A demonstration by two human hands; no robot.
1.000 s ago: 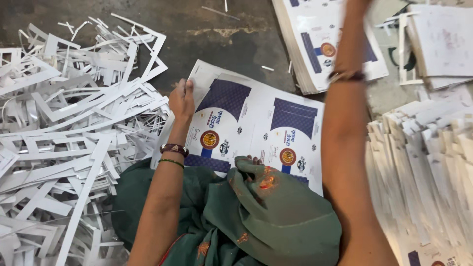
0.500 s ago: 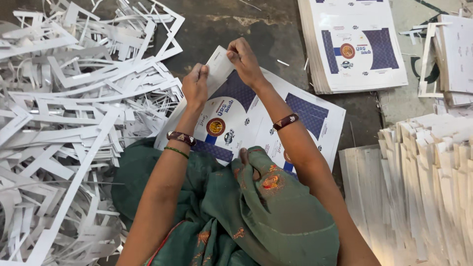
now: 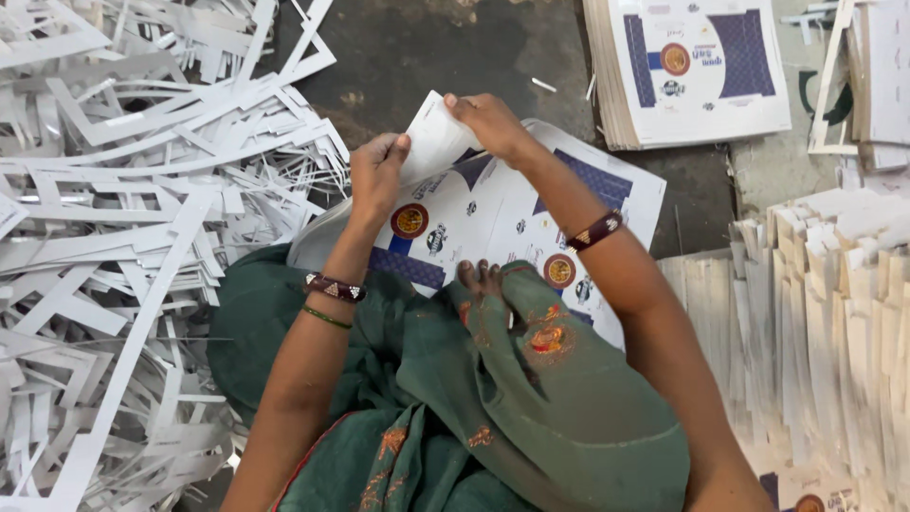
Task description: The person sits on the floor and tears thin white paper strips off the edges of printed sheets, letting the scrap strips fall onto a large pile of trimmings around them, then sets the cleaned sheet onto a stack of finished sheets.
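On the floor, seen from above: a person sits among printed carton sheets and paper offcuts.
Left hand: the left hand (image 3: 377,175) is closed on the lower left edge of a white strip of card (image 3: 434,142), thumb on top.
Right hand: the right hand (image 3: 491,123) pinches the upper end of the same strip between thumb and fingers, lifting it off the sheet.
Strip of card: curled upward, white side showing, still joined to or lying against the top corner of the printed carton sheet (image 3: 493,223); which of the two I cannot tell.
Printed carton sheet: white with dark blue panels and round red-and-gold emblems, flat on the floor (image 3: 445,47) just ahead of the green garment (image 3: 493,408) covering the knees.
Left side: a large heap of white offcut frames (image 3: 133,218), touching the sheet's left edge.
Far right: a stack of the same printed sheets (image 3: 697,71).
Right side: bundles of white card blanks (image 3: 815,313), packed edge-up.
Wrists: bangles (image 3: 334,287) on both.
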